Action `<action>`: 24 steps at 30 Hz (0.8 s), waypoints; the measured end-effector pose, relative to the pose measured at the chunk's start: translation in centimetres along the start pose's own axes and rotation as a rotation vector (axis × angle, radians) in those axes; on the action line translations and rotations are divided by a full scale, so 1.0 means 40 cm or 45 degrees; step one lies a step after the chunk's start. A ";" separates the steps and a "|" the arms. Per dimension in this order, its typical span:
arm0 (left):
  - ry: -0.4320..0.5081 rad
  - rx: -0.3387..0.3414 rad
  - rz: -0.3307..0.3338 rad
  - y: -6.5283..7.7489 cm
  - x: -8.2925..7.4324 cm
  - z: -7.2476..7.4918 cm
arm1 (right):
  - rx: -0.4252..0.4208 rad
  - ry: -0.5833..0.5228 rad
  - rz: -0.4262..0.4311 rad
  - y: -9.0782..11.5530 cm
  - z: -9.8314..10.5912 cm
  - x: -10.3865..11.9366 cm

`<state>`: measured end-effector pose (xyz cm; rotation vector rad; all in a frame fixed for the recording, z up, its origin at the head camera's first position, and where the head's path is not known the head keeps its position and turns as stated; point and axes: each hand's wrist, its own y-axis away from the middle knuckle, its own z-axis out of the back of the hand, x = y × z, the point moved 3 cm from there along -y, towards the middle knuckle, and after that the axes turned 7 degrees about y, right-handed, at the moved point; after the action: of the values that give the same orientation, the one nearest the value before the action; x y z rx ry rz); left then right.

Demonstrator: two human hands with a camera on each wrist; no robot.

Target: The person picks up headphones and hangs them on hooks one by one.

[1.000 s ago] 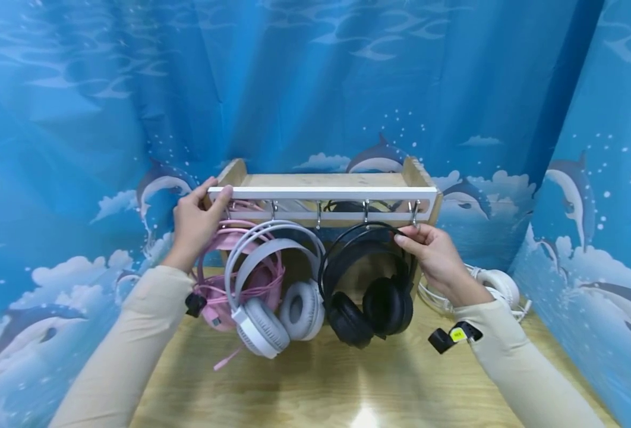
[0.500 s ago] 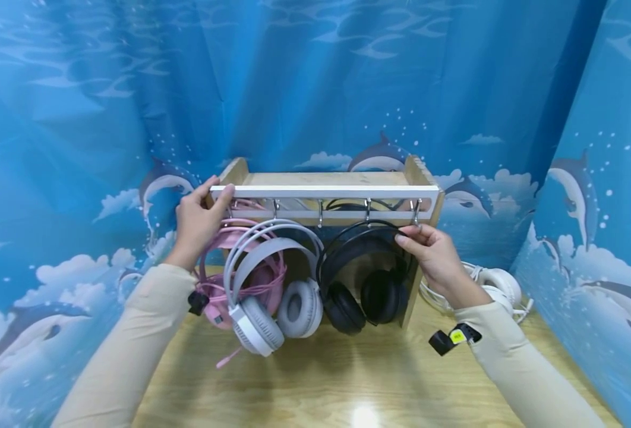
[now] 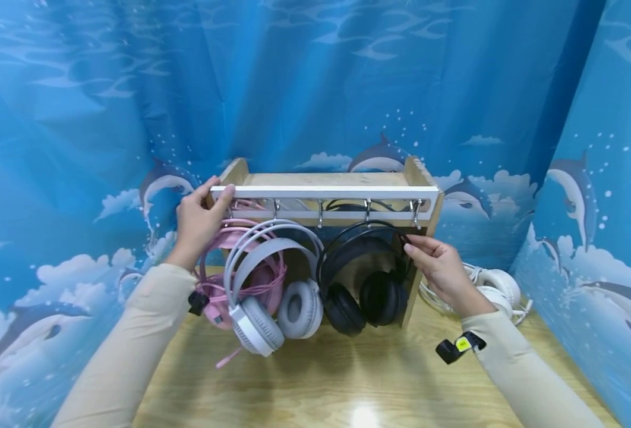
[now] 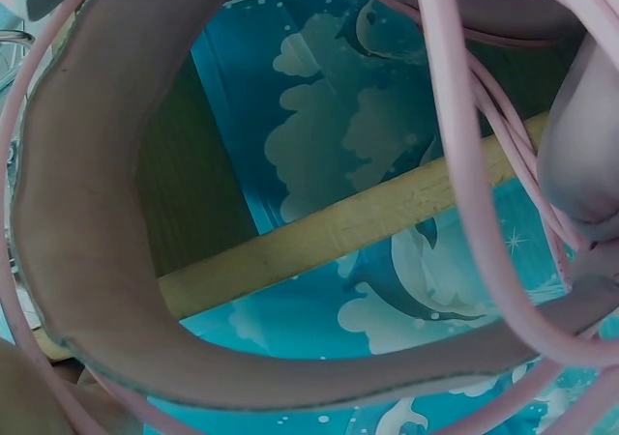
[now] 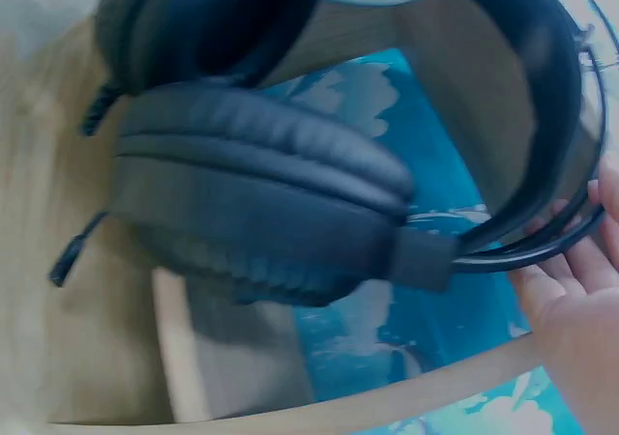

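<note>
A wooden rack (image 3: 323, 179) with a white front rail and several metal hooks stands on the table. My left hand (image 3: 198, 220) grips the rail's left end, thumb in front. Black headphones (image 3: 366, 244) hang from a hook on the right half, and my right hand (image 3: 441, 267) holds the right side of their headband between thumb and fingers. In the right wrist view, fingers (image 5: 590, 261) lie against the thin outer band. White-grey headphones (image 3: 294, 309) hang left of the black pair. Pink headphones (image 4: 87, 213) hang at the far left, partly hidden behind them.
White headphones (image 3: 499, 282) with a coiled cable lie on the table right of the rack. The wooden tabletop (image 3: 305, 392) stretches in front. Blue dolphin-print curtains (image 3: 315, 77) enclose the back and sides.
The black headphones have swung back toward the rack and now hang steadier. My right hand has slid slightly right and down along their band. My left hand stays on the rail.
</note>
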<state>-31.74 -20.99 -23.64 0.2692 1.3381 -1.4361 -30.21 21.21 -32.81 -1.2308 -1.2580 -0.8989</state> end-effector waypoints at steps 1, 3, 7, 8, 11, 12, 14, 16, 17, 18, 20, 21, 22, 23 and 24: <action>-0.001 -0.003 -0.003 0.000 0.000 0.001 | -0.006 -0.001 -0.003 0.000 0.000 -0.007; -0.006 -0.002 -0.007 0.000 -0.001 0.002 | -0.019 0.001 0.006 0.002 0.000 -0.018; -0.014 0.003 -0.014 0.000 0.000 0.002 | -0.083 0.090 0.036 0.010 -0.002 -0.028; -0.013 0.002 -0.017 0.000 0.000 0.002 | -0.097 0.122 0.039 0.012 -0.003 -0.029; -0.001 -0.013 -0.026 -0.001 0.002 0.002 | -0.121 0.185 0.021 0.020 -0.003 -0.029; 0.000 -0.018 -0.030 -0.001 0.002 0.002 | -0.120 0.203 0.015 0.025 -0.002 -0.028; 0.000 -0.023 -0.036 -0.001 0.002 0.003 | -0.120 0.217 0.000 0.037 0.003 -0.025; -0.003 -0.021 -0.036 -0.001 0.002 0.002 | -0.110 0.251 -0.009 0.051 0.011 -0.022; -0.005 -0.021 -0.035 -0.001 0.003 0.002 | -0.106 0.281 -0.014 0.059 0.017 -0.021; -0.006 -0.019 -0.031 -0.001 0.003 0.002 | -0.095 0.309 -0.011 0.066 0.024 -0.020; -0.006 -0.016 -0.025 -0.001 0.003 0.002 | -0.076 0.316 -0.006 0.080 0.043 -0.021; -0.004 -0.015 -0.023 0.000 0.002 0.001 | -0.066 0.298 0.002 0.086 0.054 -0.022; -0.002 -0.015 -0.022 0.000 0.001 0.001 | -0.060 0.268 0.010 0.091 0.068 -0.024; -0.001 -0.013 -0.020 0.000 0.001 0.000 | -0.059 0.234 0.019 0.096 0.083 -0.027; 0.001 -0.012 -0.018 0.000 0.000 -0.001 | -0.062 0.196 0.030 0.101 0.099 -0.030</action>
<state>-31.76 -20.97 -23.65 0.2549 1.3498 -1.4411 -27.21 25.58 -35.10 -1.1884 -1.1033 -0.9931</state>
